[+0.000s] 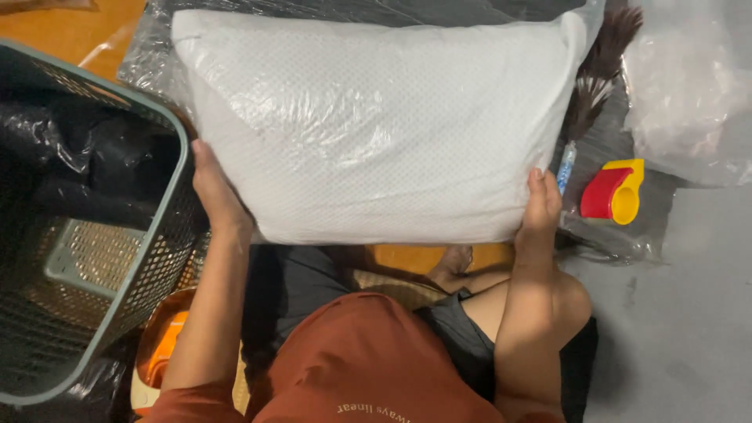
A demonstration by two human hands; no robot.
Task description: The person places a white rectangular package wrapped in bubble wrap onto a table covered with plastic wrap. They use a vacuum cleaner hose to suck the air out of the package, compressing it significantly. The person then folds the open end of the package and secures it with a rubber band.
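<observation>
While the left hand [213, 192] and right hand [540, 205] clasp the plastic-wrapped pillow [376, 129] by its lower corners, slick wrapping could slip.

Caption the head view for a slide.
Both hands, left hand and right hand, grip a plastic-wrapped white pillow beside a grey-green basket.
</observation>
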